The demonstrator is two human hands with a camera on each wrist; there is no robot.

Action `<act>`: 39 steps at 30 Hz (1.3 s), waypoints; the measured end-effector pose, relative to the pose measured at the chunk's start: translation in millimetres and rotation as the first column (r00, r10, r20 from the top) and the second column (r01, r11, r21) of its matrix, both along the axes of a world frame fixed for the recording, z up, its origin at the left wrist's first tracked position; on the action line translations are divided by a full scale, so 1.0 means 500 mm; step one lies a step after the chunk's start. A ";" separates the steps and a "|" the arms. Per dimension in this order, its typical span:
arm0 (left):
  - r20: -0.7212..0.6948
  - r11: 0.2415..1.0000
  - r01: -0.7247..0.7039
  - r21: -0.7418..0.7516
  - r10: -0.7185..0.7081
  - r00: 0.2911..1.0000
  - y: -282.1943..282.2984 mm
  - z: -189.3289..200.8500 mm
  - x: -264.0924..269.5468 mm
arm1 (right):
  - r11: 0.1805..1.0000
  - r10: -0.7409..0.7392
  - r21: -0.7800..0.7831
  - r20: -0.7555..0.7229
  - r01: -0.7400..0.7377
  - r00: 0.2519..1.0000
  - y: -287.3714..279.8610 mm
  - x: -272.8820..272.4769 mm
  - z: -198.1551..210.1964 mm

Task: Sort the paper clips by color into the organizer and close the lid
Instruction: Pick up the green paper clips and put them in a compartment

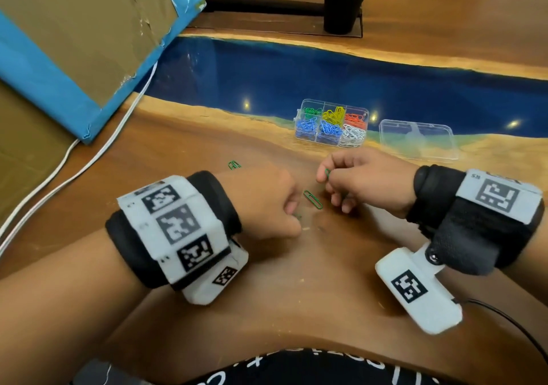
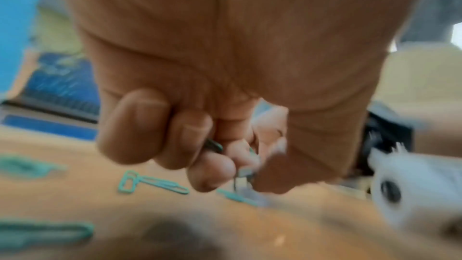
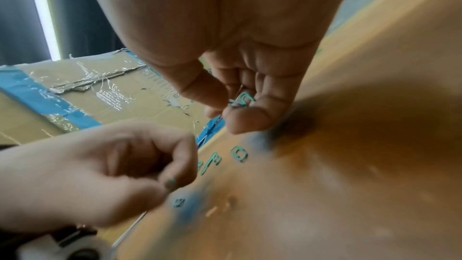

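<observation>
The clear organizer (image 1: 299, 118) sits open on the table, its compartments holding green, yellow, red, blue and white clips. Its separate clear lid (image 1: 418, 141) lies just to the right. My right hand (image 1: 326, 177) pinches green paper clips (image 3: 241, 100) between thumb and fingers. My left hand (image 1: 292, 215) is curled, gripping green clips (image 2: 215, 145) low over the table. One green clip (image 1: 312, 199) lies between the hands, another (image 1: 234, 165) lies farther left; the same two loose clips (image 2: 152, 183) show under the left hand.
A taped cardboard box with blue edging (image 1: 74, 44) stands at the left, with white cables (image 1: 89, 162) running along it. A potted plant (image 1: 341, 8) stands at the back. A blue resin strip (image 1: 296, 73) crosses the wooden table.
</observation>
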State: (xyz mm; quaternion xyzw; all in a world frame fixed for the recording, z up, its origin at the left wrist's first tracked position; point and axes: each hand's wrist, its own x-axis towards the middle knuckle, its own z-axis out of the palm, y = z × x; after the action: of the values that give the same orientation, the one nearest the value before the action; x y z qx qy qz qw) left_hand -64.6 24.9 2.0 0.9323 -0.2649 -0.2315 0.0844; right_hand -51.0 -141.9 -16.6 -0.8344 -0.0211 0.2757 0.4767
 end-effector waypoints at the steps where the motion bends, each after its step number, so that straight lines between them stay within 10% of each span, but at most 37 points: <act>1: -0.026 0.997 -0.037 -0.066 0.035 0.999 0.007 0.002 0.003 | 0.999 0.019 -0.036 0.019 -0.018 1.000 0.003 0.003 0.003; 6: -0.536 0.763 -0.440 -0.473 0.147 0.831 0.041 0.001 0.002 | 0.959 0.166 -0.250 0.120 -0.132 0.979 0.018 0.015 0.018; 9: -0.645 0.644 -0.595 -0.481 0.199 0.738 0.069 -0.002 0.007 | 0.784 0.372 -0.584 0.166 -0.213 0.913 0.032 0.012 0.021; 19: 0.028 0.988 -0.153 0.033 0.152 0.988 0.115 -0.005 0.025 | 0.619 0.525 -0.720 0.081 -0.315 0.847 0.061 -0.003 0.039; 27: 0.050 0.983 -0.133 0.124 0.127 0.991 0.097 -0.007 0.025 | 0.963 0.060 -0.262 -0.037 -0.067 0.998 0.004 0.041 0.048; 39: -0.040 0.987 -0.127 0.095 0.131 0.991 0.089 0.000 0.022 | 0.959 -0.282 -0.016 -0.013 0.282 0.959 0.015 0.168 0.102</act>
State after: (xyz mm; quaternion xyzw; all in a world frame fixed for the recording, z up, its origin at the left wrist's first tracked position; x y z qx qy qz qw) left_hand -53.5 69.4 1.8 0.9448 -0.1908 -0.2590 0.0620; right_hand 33.1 -134.5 34.4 -0.8300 0.1037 0.2114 0.5056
